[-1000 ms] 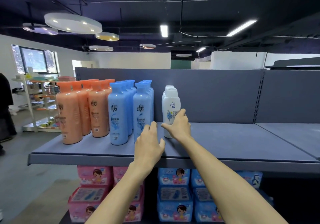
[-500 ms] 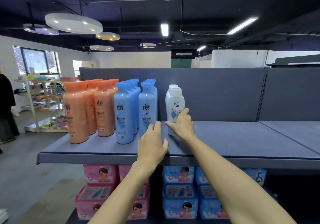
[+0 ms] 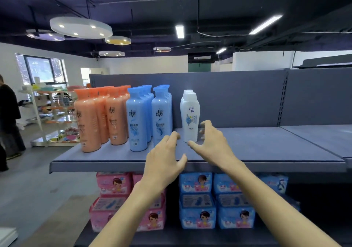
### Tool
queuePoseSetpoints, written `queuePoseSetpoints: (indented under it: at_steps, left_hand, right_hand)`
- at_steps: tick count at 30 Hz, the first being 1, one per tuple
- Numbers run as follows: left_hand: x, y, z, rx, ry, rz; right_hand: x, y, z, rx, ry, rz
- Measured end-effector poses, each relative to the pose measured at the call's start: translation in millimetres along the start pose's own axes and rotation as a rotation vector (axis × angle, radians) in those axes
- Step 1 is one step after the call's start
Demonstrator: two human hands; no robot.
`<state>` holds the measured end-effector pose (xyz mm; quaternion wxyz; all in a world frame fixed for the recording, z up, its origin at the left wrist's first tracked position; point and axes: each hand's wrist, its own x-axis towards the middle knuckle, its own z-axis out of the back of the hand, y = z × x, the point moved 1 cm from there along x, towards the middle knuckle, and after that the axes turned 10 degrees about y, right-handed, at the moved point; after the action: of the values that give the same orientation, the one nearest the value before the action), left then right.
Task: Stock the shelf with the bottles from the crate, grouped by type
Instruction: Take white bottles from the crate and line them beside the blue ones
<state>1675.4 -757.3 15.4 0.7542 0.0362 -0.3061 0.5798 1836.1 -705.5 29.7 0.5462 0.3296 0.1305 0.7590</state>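
Right hand (image 3: 213, 143) released, fingers spread and loosely curved, holding nothing; it hovers just right of and in front of the front white bottle (image 3: 190, 116), thumb tip near the bottle's base, contact not clear. Left hand (image 3: 165, 162) also released, fingers relaxed, palm down over the shelf (image 3: 266, 151) front edge, fingertips close to the base of the nearest blue bottle (image 3: 161, 116); touching or not, cannot tell.

White bottles: one single-file row running back from the right hand, upright; caps suggest about four, exact count unclear because they overlap.

Blue bottles (image 3: 137, 119): two rows, just left of the white row and beyond the left hand. Two front bottles fully seen, more behind each; roughly four per row, count not certain.

Orange bottles (image 3: 89, 121): further left of the left hand, upright, apparently three rows; three front bottles seen, those behind overlap, total not countable.

The three types stand grouped side by side with a gap between blue and white. Shelf surface right of the right hand is bare grey.

Below the hands, lower shelf: pink packs (image 3: 114, 183) stacked under the left forearm side, blue packs (image 3: 196, 199) under the right, several of each, partly hidden by the arms.

Far left, a person in dark clothing (image 3: 8, 117) stands near a white rack (image 3: 47, 117).
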Motion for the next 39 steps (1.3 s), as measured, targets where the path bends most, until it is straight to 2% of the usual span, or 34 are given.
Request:
queuePoseSetpoints:
  at_steps: [4, 14, 18, 22, 30, 34, 39]
  left_hand:
    - [-43, 6, -9, 0.010, 0.078, -0.027]
    - [-84, 21, -81, -0.074, 0.277, 0.082]
    - [-136, 32, -145, -0.119, 0.432, 0.180]
    - [-200, 43, -213, -0.147, 0.624, 0.338]
    - [-327, 70, -337, -0.141, 0.992, 0.513]
    - [-387, 85, -396, -0.364, 1.101, 0.747]
    - [-459, 99, -460, -0.361, 1.315, 0.856]
  right_hand:
    - [-75, -21, -2, 0.039, -0.046, 0.091]
    - [-122, -73, -45, 0.029, 0.078, -0.001]
    - [-159, -117, -95, 0.017, 0.224, -0.114]
    - [-210, -168, -159, 0.048, 0.392, -0.307]
    - [-307, -265, -282, 0.006, 0.791, -0.616]
    - [-341, -312, -339, 0.001, 0.942, -0.680]
    - [-378, -356, -410, -0.030, 1.131, -0.686]
